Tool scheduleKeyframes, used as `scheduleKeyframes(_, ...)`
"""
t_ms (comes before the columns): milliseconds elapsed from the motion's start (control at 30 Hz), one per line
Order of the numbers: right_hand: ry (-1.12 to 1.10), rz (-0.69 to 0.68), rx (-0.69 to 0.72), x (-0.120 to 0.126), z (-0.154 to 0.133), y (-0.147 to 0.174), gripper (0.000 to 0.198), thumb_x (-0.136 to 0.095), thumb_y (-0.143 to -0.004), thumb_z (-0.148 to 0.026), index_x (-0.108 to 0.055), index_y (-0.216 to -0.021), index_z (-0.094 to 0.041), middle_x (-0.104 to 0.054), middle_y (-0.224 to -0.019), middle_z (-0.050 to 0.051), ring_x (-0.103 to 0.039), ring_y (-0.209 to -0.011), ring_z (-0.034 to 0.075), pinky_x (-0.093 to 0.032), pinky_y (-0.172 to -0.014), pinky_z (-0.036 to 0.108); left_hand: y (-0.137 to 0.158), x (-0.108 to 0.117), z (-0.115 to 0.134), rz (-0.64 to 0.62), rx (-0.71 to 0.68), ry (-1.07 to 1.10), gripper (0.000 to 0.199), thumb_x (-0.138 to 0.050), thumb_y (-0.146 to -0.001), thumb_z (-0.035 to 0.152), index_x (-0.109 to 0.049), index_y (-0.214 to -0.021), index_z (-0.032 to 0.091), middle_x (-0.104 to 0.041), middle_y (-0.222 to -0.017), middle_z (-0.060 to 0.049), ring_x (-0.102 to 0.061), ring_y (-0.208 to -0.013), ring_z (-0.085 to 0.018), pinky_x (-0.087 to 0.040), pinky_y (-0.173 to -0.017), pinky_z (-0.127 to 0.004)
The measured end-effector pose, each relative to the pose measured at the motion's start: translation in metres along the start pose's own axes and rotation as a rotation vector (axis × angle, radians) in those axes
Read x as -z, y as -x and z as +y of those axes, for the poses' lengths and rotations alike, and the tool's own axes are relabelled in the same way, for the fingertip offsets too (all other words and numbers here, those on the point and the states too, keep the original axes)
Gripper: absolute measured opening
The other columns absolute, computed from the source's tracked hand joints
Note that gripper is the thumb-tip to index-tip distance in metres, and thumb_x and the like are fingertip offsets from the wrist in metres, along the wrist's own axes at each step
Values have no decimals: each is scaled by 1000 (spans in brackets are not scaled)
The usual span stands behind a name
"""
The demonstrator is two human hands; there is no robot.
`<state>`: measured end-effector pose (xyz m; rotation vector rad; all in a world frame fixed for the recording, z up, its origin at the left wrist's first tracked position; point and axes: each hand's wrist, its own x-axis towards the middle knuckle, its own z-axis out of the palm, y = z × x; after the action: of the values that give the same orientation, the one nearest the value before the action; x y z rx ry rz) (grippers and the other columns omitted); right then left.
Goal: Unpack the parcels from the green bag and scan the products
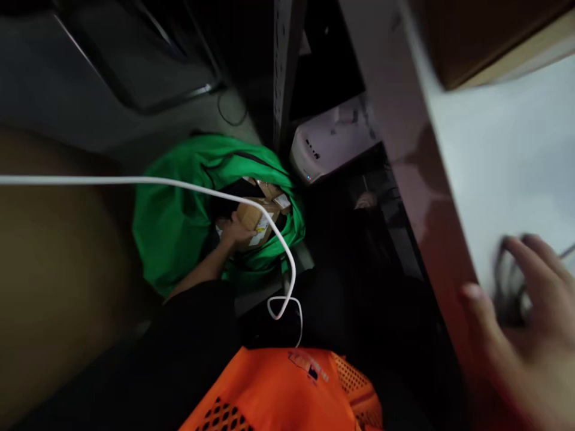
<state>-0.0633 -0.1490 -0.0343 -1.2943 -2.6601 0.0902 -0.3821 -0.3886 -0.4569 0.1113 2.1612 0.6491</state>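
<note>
My left hand (236, 231) reaches down into a green bag (171, 221) and is closed on a small cardboard box (265, 224) with a white label. Other cardboard pieces (268, 189) lie in the bag behind that box. At the right, my right hand (534, 323) is blurred, with thumb and fingers apart over the edge of a white tabletop (507, 173). Beside its fingers is a dark looped thing, too smeared to name. Nothing shows gripped in that hand.
A white cable (202, 190) crosses in front of the bag and hangs toward an orange vest (287, 389). A white device (323, 146) with small lights stands under the table. A brown box (494, 36) sits on the tabletop. A metal-framed chair (148, 108) is at upper left.
</note>
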Motion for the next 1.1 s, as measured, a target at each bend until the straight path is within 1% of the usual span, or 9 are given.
scheduleKeyframes(100, -121, 55, 73, -17, 6, -6, 69, -62, -98, -67, -61, -154, -27, -53, -163, 17, -49, -150, 43, -37, -124, 69, 47, 80, 18, 131, -118, 133, 105, -92, -78, 23, -23, -154, 2, -48, -160, -27, -54, -143, -33, -48, -117, -43)
scheduleKeyframes(200, -319, 183, 115, -32, 8, -6, 60, -64, -99, -60, -65, -143, -20, -61, -152, 20, -54, -145, 41, -39, -123, 67, 113, 152, 59, 217, -338, 286, 87, -79, -88, 39, -32, -156, 11, -49, -165, -17, -55, -144, -28, -50, -121, -41)
scheduleKeyframes(300, -590, 326, 77, -24, 12, 15, 48, -62, -101, -50, -65, -138, -19, -66, -145, 20, -61, -138, 34, -47, -119, 59, 190, 188, 120, 233, -631, 469, 90, -79, -78, 66, -50, -150, 20, -61, -157, -6, -56, -145, -33, -47, -125, -50)
scheduleKeyframes(367, -693, 418, 78, -4, 29, 44, 43, -60, -102, -46, -65, -137, -21, -66, -145, 18, -61, -137, 32, -52, -115, 55, 239, 188, 168, 227, -819, 522, 99, -85, -65, 72, -56, -148, 28, -67, -150, 0, -54, -147, -37, -42, -128, -56)
scheduleKeyframes(500, -586, 671, -90, 53, 113, 121, 46, -61, -101, -45, -64, -138, -20, -68, -142, 17, -67, -127, 31, -59, -103, 49, 321, 127, 279, 34, -1132, 409, 101, -91, -53, 71, -61, -144, 38, -73, -140, 3, -55, -147, -40, -42, -128, -58)
scheduleKeyframes(600, -344, 808, -408, 96, 206, 185, 52, -59, -97, -43, -63, -139, -14, -70, -135, 20, -69, -119, 33, -56, -106, 50, 375, 37, 355, -240, -1313, 354, 105, -95, -51, 65, -60, -144, 30, -74, -135, -7, -65, -134, -43, -54, -118, -61)
scheduleKeyframes(700, -111, 706, -766, 125, 290, 234, 58, -54, -97, -37, -58, -148, -8, -61, -147, 24, -60, -134, 37, -47, -116, 49, 416, -63, 405, -431, -1475, 320, 116, -96, -54, 62, -47, -152, 22, -68, -143, -16, -67, -130, -41, -57, -114, -60)
scheduleKeyframes(867, 4, 218, -1064, 128, 348, 252, 61, -56, -101, -36, -51, -154, -6, -60, -147, 27, -61, -136, 39, -49, -110, 45, 437, -170, 437, -444, -1559, 168, 121, -95, -62, 52, -32, -162, 24, -60, -153, -17, -61, -140, -38, -50, -120, -56)
scheduleKeyframes(1100, 61, 165, -1173, 106, 344, 231, 56, -51, -100, -24, -49, -149, 4, -62, -138, 36, -59, -135, 45, -51, -104, 52, 412, -200, 429, -409, -1492, 219, 110, -88, -77, 56, -29, -164, 27, -66, -148, -13, -66, -133, -36, -53, -115, -54)
